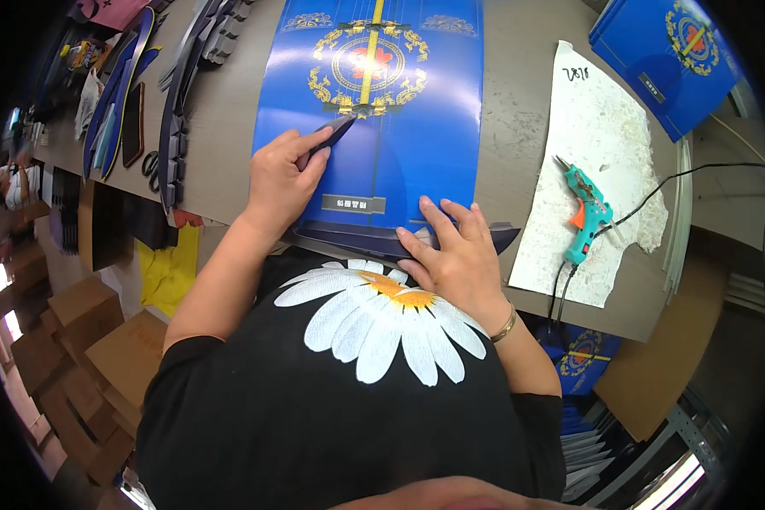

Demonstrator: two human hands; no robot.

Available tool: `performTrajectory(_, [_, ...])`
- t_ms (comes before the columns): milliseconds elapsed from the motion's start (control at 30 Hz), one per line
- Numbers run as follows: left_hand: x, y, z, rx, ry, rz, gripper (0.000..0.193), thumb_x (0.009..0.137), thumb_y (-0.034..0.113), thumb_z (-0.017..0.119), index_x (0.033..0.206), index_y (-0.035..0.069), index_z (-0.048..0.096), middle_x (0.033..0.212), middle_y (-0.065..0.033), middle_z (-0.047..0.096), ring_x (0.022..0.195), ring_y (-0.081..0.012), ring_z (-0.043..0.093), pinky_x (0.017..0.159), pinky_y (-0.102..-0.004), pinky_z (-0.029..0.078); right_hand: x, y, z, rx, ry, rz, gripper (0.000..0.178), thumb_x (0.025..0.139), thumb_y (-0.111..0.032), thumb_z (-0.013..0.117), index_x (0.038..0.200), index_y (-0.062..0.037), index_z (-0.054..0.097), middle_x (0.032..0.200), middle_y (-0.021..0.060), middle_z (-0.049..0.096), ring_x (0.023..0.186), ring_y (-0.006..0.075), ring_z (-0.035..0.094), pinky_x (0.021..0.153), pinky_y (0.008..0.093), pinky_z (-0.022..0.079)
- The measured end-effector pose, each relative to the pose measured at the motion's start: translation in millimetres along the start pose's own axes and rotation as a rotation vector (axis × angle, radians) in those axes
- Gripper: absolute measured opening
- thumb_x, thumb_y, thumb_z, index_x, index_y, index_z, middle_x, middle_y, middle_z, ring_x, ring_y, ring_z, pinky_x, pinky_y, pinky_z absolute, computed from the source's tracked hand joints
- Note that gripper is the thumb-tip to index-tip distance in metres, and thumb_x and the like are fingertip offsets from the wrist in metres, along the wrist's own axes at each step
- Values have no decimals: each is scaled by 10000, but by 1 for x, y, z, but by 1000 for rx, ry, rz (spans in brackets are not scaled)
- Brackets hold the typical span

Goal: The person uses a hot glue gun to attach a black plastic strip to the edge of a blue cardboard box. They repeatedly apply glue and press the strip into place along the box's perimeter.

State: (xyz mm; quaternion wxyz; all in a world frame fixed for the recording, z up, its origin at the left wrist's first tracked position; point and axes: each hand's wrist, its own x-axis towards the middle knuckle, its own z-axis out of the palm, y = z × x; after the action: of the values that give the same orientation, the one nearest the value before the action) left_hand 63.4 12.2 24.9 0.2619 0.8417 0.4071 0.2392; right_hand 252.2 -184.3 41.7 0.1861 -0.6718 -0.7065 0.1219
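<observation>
A glossy blue printed card sheet (433, 144) with gold ring patterns and a red motif lies in front of me on the table. My left hand (287, 174) is closed around a dark navy pointed strip (340, 132), its tip resting over the gold pattern; the palm hides the strip's other end. Along the sheet's near edge, against my shirt, runs a dark navy folded strip (348, 240) with a pale inner side. My right hand (455, 255) lies over that edge and strip with fingers spread, pressing down.
To the right, a teal glue gun (588, 212) with an orange trigger lies on a worn white sheet (561, 136), its black cord trailing off. Blue printed pieces (663, 59) sit at the far right. Grey-and-navy folded strips (174, 127), scissors (150, 168) and a phone (133, 127) lie left.
</observation>
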Motion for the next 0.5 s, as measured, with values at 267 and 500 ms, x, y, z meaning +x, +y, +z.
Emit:
performTrajectory(267, [1,-5,-1,-43,-69,-9,319,852,80,694,1167,113,732,660,-64,432,595,-165,458,573,-316,388,-1,0,-3,4,5,-34,398,751,-247,788,1135,-166,724,1335,125,579,1223,347,507,1064,566,388])
performTrajectory(500, [2,-23,-2,-39,-104,69,366,860,92,682,1219,157,713,668,-46,422,599,-142,440,586,-290,393,-2,5,-19,39,-5,-21,438,698,-173,814,1093,-71,657,1299,193,550,1195,390,527,1054,503,414])
